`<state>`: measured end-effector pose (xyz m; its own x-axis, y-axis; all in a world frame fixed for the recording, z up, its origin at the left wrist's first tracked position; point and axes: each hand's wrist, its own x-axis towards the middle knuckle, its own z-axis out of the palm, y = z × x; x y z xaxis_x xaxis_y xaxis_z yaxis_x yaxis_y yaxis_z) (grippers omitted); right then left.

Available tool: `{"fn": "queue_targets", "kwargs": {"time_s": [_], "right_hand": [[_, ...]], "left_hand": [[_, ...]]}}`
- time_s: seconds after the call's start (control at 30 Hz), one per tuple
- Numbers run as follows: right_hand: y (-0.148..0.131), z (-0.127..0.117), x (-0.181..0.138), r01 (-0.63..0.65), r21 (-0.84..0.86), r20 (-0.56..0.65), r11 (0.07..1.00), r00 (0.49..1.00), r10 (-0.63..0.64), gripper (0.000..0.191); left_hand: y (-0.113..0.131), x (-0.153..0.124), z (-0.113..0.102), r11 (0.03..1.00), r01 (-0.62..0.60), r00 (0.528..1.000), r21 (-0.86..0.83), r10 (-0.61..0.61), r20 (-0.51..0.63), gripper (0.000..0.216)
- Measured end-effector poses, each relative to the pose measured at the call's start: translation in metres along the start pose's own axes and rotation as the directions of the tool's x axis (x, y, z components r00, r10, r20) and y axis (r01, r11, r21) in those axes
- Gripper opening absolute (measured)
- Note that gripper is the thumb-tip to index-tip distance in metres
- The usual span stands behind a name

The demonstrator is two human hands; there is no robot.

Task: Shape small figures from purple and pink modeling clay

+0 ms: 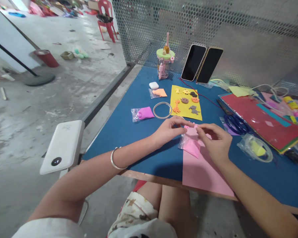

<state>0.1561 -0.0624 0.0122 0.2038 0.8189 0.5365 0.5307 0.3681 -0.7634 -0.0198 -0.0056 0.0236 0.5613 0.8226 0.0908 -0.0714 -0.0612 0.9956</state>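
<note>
Small pink clay pieces (188,126) lie at the top of a pink paper sheet (206,175). My left hand (167,131) reaches in from the left, its thumb and index finger closed around the clay from that side. My right hand (216,140) meets it from the right, thumb and fingertips pinched at the clay's edge. The fingers partly hide the clay, so its shape is unclear. Just below the hands lies a clear plastic bag of pink clay (191,147), overlapping the paper. Behind them, a yellow sheet (186,114) bears several clay animal figures, including an orange giraffe (176,106).
Left of the yellow sheet are a ring-shaped roll (162,110), a purple clay packet (145,113) and an orange one (159,93). Two phones (193,62) lean on the mesh panel. Scissors (235,124) and coloured sheets (258,112) lie right. A power bank (63,145) sits at the left edge.
</note>
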Motion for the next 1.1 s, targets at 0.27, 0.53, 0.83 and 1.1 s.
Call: {"fn": "queue_targets", "kwargs": {"time_s": [0.27,0.53,0.83,1.1], "right_hand": [[-0.0001,0.0012,-0.001,0.001,-0.015,-0.018,1.0,1.0,-0.001,0.011],[0.0016,0.0008,-0.0006,0.021,-0.034,-0.015,0.999,1.0,-0.022,0.008],[0.0029,0.0002,-0.0002,0.038,-0.034,-0.013,0.999,0.999,-0.038,0.008],[0.0033,0.0004,0.0001,0.017,-0.01,-0.001,1.0,1.0,-0.017,0.006]], "left_hand": [[-0.0013,-0.0016,-0.0011,0.998,0.026,1.0,-0.057,-0.025,0.016,0.027],[-0.0023,-0.0022,0.0004,0.993,0.052,0.998,-0.11,-0.049,0.028,0.026],[-0.0018,-0.0022,0.0008,0.983,0.082,0.995,-0.163,-0.072,0.062,0.026],[0.003,-0.003,0.0029,0.998,0.063,0.998,0.011,-0.063,0.018,0.027]]}}
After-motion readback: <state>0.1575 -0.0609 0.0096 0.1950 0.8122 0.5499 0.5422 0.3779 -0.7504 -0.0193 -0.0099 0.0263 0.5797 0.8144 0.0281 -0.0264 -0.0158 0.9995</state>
